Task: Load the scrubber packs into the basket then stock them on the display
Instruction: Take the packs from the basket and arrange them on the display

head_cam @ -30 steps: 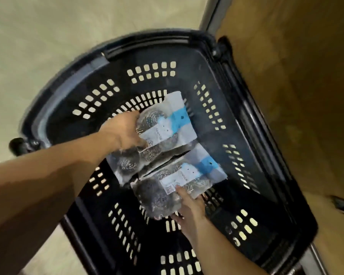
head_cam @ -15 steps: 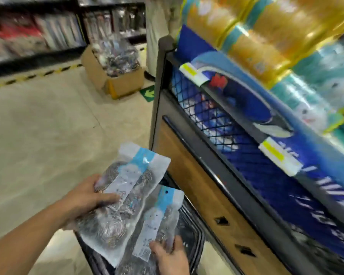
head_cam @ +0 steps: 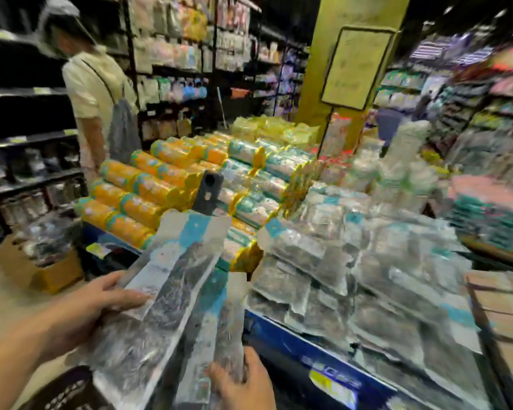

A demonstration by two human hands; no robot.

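My left hand [head_cam: 101, 303] grips a clear scrubber pack [head_cam: 166, 288] with a blue and white label, held up at chest height. My right hand [head_cam: 243, 383] holds a second scrubber pack [head_cam: 216, 329] by its lower end, just right of the first. Both packs hover at the front left edge of the display [head_cam: 282, 341], where a heap of the same scrubber packs [head_cam: 353, 279] lies. A corner of the black basket [head_cam: 68, 392] shows at the bottom left, below my left arm. The view is blurred.
Orange and teal rolled packs [head_cam: 166, 184] are stacked at the display's far left side. A person [head_cam: 98, 99] stands by the dark shelves at the left. A cardboard box [head_cam: 39, 261] with more packs sits on the floor. A yellow pillar [head_cam: 347, 63] rises behind.
Both hands have lifted the two packs out of the basket and up to display height. The view has swung up from the basket to the display top.
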